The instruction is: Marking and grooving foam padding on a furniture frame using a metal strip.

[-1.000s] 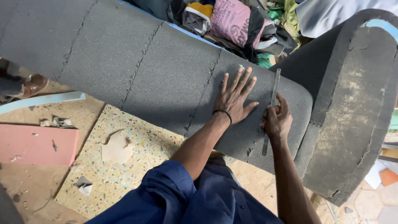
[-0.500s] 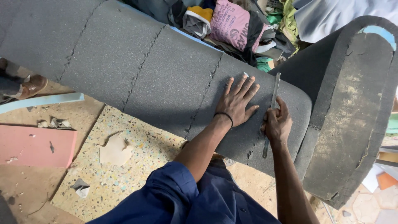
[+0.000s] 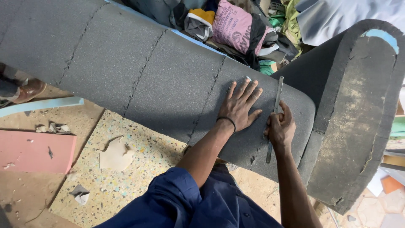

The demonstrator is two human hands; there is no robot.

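Nothing much has shifted: the left hand (image 3: 241,106) still lies open and flat on the grey foam slab (image 3: 139,76), just beside the thin metal blade (image 3: 274,120) gripped upright in the closed right hand (image 3: 280,128).

long grey foam slab (image 3: 139,71) w/ rough grainy surface, lies slanting from upper left down to lower right, crossed by several jagged seam lines, its right end rounded. thin flat metal blade (image 3: 274,118), dull grey, lies nearly upright on the foam's right end, lower tip near the foam edge.
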